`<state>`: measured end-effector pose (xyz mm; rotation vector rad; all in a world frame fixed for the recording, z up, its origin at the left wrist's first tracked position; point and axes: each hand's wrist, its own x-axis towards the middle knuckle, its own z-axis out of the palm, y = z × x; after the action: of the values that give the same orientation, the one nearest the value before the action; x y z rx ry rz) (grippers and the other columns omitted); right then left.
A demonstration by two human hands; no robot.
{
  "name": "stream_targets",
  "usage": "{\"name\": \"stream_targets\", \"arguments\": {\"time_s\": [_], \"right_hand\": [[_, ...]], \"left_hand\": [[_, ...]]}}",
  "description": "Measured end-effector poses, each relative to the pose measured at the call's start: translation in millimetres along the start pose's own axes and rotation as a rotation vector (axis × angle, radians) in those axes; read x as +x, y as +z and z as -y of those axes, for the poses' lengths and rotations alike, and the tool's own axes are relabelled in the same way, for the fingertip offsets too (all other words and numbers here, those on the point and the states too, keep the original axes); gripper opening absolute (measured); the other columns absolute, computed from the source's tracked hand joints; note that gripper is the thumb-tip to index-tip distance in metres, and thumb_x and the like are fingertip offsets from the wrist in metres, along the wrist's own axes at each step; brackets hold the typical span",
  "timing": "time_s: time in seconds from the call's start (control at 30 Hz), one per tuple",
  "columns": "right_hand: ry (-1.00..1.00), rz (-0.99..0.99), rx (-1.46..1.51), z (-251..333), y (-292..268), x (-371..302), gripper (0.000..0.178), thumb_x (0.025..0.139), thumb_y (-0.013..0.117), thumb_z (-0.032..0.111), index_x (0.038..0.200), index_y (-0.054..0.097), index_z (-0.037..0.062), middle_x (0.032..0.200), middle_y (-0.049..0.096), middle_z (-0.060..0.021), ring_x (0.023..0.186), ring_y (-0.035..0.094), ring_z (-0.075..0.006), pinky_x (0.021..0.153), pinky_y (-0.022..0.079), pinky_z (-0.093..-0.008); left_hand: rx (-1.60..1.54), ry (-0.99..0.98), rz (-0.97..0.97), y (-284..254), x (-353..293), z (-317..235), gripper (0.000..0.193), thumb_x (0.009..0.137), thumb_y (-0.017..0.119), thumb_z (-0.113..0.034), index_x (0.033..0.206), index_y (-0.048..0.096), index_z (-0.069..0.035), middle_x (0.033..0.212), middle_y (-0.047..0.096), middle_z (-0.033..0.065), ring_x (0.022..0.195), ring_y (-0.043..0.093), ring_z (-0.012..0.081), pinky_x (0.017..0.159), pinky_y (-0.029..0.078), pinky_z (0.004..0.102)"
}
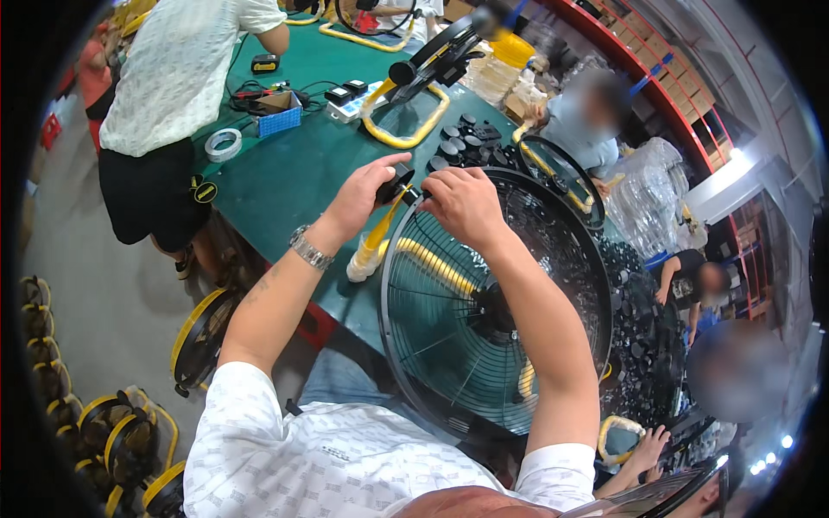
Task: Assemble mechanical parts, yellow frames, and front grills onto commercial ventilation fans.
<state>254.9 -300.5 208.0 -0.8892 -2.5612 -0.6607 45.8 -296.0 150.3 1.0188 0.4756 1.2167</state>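
A large round fan (445,341) with a black wire grille leans in front of me over the green table, with a yellow tubular stand (432,262). My left hand (364,197) is closed around a black round knob (395,185) against the flat upper end of the stand's yellow arm (386,226). Just across from it, my right hand (465,205) has its fingers curled together at the fan's upper rim, beside the black pivot fitting. What those fingertips pinch is hidden.
Many loose black knobs (466,142) lie past the fan on the green table (268,186). Another fan (436,56) stands at the far side. A tape roll (224,145) and a blue box (280,121) sit to the left. Co-workers stand around; finished-looking fans (129,449) crowd the floor.
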Motion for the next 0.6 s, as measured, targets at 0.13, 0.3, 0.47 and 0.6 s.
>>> {"name": "stream_targets", "arguments": {"time_s": [0.13,0.3,0.47,0.6], "right_hand": [[0.016,-0.046,0.02,1.5,2.0,-1.3,0.027,0.083,0.071,0.038,0.094,0.064,0.0133,0.094,0.068,0.0013,0.094,0.065,-0.0169,0.08,0.046,-0.035],[0.065,0.051,0.018,1.1,-2.2,-4.3,0.03,0.081,0.073,0.036,0.1,0.067,0.0136,0.099,0.069,0.001,0.097,0.066,-0.016,0.082,0.047,-0.0346],[0.061,0.05,0.007,0.2,-1.3,-3.6,0.03,0.082,0.072,0.037,0.1,0.067,0.0143,0.098,0.069,0.0033,0.096,0.065,-0.0146,0.082,0.046,-0.0341],[0.05,0.022,0.018,-1.0,1.8,-3.5,0.027,0.084,0.069,0.038,0.095,0.066,0.0142,0.093,0.067,0.0036,0.094,0.065,-0.0154,0.078,0.043,-0.0355]], "left_hand": [[0.05,0.125,0.039,-0.9,8.2,7.3,0.039,0.106,0.045,-0.028,0.13,0.06,-0.002,0.095,0.057,-0.0013,0.087,0.054,0.0052,0.083,0.048,0.0222],[0.208,0.235,0.028,3.1,12.2,15.2,0.042,0.107,0.048,-0.033,0.132,0.057,-0.002,0.109,0.063,0.0032,0.099,0.059,0.008,0.093,0.048,0.0249],[0.036,0.176,0.055,2.1,11.5,18.3,0.042,0.107,0.048,-0.029,0.136,0.053,0.001,0.122,0.064,0.0071,0.106,0.061,0.0098,0.096,0.049,0.0266],[0.106,0.194,0.09,-0.1,17.8,21.0,0.043,0.107,0.044,-0.024,0.14,0.048,0.004,0.129,0.061,0.0124,0.11,0.061,0.0162,0.099,0.049,0.031]]}}
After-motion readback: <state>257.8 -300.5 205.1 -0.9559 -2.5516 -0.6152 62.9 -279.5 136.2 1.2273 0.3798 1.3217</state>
